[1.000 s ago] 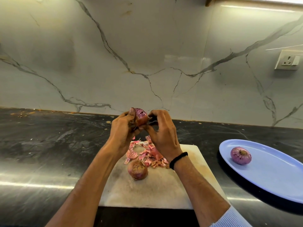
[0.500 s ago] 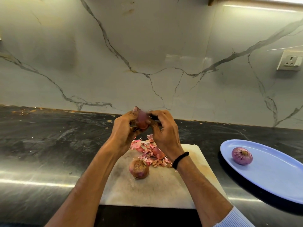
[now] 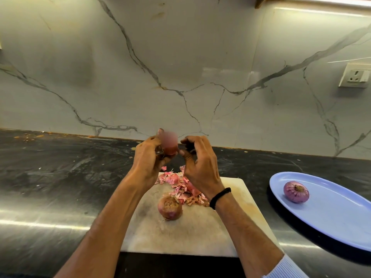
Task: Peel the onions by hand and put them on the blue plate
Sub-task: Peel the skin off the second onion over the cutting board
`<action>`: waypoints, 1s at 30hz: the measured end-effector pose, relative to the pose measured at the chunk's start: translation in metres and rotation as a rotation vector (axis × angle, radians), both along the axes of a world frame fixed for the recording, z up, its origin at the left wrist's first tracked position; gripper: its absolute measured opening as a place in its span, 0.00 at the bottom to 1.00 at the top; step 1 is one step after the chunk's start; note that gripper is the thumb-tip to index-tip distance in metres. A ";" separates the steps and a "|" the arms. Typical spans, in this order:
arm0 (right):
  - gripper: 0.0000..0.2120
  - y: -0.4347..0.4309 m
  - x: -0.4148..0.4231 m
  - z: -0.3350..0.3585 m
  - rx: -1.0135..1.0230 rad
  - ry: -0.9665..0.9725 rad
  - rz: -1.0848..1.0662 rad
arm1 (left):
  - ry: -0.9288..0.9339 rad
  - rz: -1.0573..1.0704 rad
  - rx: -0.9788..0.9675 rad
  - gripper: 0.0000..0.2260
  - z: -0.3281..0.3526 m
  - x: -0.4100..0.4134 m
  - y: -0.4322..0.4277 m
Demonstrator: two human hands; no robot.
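The held onion [image 3: 169, 146] sits in the left hand's [image 3: 149, 155] curled fingers, raised above the board [image 3: 180, 237], reddish and blurred (its skin cannot be judged). The unpeeled onion [image 3: 169, 208], dull brown-pink, rests on the board, touching the heap of peels [image 3: 180, 185]. The peeled onion [image 3: 296, 192], glossy purple, lies near the left end of the blue plate [image 3: 331, 217].

Your left hand [image 3: 149, 157] grips blurred onion [image 3: 169, 145]; right hand [image 3: 200, 167] curled just beside it. Peeled onion [image 3: 296, 192] on plate [image 3: 341, 221].

White cutting board [image 3: 200, 233], black counter [image 3: 60, 177], veined marble wall [image 3: 180, 57] — socket [image 3: 354, 78] far right
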State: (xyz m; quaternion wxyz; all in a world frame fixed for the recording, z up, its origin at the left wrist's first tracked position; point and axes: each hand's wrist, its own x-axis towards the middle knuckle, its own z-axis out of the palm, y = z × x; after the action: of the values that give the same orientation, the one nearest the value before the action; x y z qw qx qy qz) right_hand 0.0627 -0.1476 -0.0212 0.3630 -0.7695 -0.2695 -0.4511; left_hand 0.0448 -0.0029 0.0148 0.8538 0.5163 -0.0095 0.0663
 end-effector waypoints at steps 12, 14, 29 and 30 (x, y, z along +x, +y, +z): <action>0.15 0.000 0.002 -0.001 -0.043 -0.016 -0.043 | -0.041 -0.024 0.092 0.10 0.000 -0.005 -0.006; 0.15 0.000 0.003 -0.002 -0.053 -0.025 -0.059 | -0.040 -0.025 0.091 0.09 -0.001 -0.005 -0.006; 0.10 -0.001 0.006 -0.003 -0.099 -0.029 -0.046 | -0.052 -0.022 0.117 0.20 -0.002 -0.006 -0.004; 0.09 -0.001 0.006 -0.004 -0.108 -0.031 -0.043 | -0.047 -0.015 0.121 0.21 -0.003 -0.006 -0.005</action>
State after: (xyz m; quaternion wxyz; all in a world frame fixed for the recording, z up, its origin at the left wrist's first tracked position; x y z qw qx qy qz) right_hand 0.0690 -0.1486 -0.0252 0.3070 -0.7864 -0.2826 -0.4554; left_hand 0.0390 -0.0075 0.0121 0.8211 0.5650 -0.0372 0.0714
